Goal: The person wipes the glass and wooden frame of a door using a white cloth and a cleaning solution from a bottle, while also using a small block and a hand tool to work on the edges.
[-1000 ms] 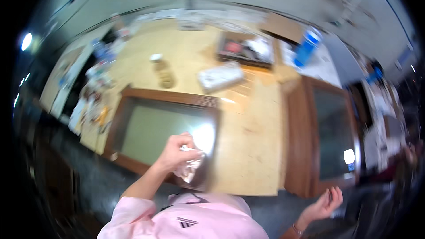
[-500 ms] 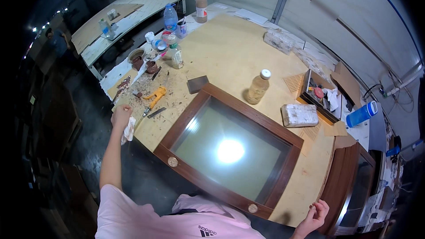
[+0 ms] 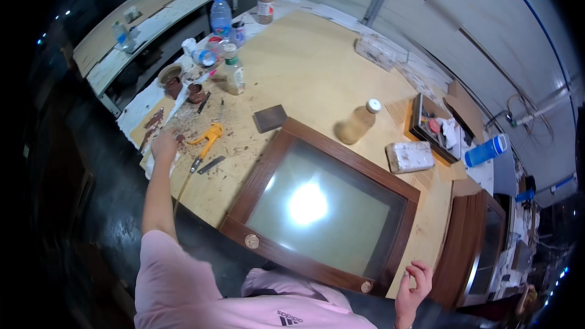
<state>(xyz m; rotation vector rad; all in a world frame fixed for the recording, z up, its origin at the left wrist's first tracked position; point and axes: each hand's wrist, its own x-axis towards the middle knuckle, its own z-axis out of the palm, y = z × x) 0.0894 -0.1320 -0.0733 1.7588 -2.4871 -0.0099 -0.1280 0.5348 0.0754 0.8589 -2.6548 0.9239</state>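
Observation:
At the bench's left edge my left hand (image 3: 163, 148) is closed on a white cloth (image 3: 151, 167), beside a small lump of brown putty (image 3: 180, 138). My right hand (image 3: 414, 283) hovers by the near right corner of a brown framed glass door (image 3: 256, 204), its fingers curled in; whatever they hold is too small to make out. The door lies flat, with two round plugs on its near rail. Between my left hand and the door lie a yellow air blow gun (image 3: 211, 137) with its hose and a flat dark scraper blade (image 3: 212, 165).
Brown putty tubs (image 3: 196, 92) and bottles (image 3: 234, 76) crowd the far left. A grey sanding pad (image 3: 270, 119) touches the door's far corner. Beyond the door stand a liquid-filled bottle (image 3: 358, 123), a wrapped block (image 3: 409, 157) and a tool box (image 3: 429, 128). Stacked brown panels (image 3: 460, 250) lean at right.
My left hand has moved forward over the bench edge, bringing the cloth along. My right hand has shifted left and its fingers have lifted. The view has turned slightly.

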